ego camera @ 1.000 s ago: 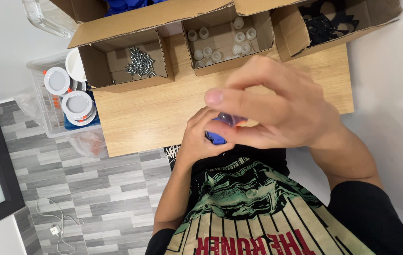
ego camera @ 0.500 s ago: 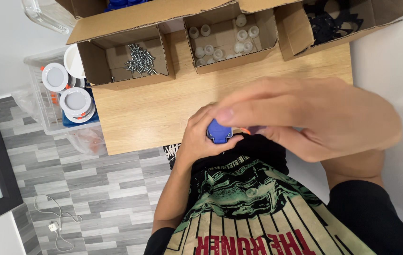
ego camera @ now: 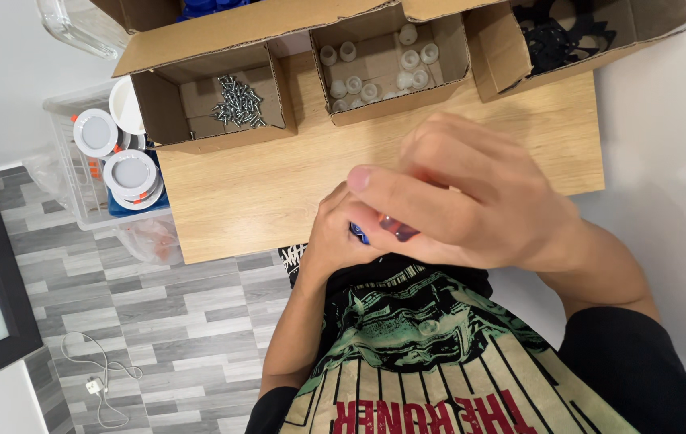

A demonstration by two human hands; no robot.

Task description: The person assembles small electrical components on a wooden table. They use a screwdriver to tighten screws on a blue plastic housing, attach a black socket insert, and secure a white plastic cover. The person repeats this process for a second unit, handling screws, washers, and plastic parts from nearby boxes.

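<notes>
Both hands closed together over a small blue plastic part (ego camera: 358, 234), held close to the chest just off the near edge of the light wooden tabletop (ego camera: 278, 185).

The left hand (ego camera: 335, 241) cups the part from below; the right hand (ego camera: 471, 197) clamps over it, thumb across (a reddish piece (ego camera: 397, 228) shows between the fingers). A steady, square grip, I judge, keeps the pieces aligned. Beyond, on the tabletop, sits a cardboard box of metal screws (ego camera: 238, 103).
</notes>
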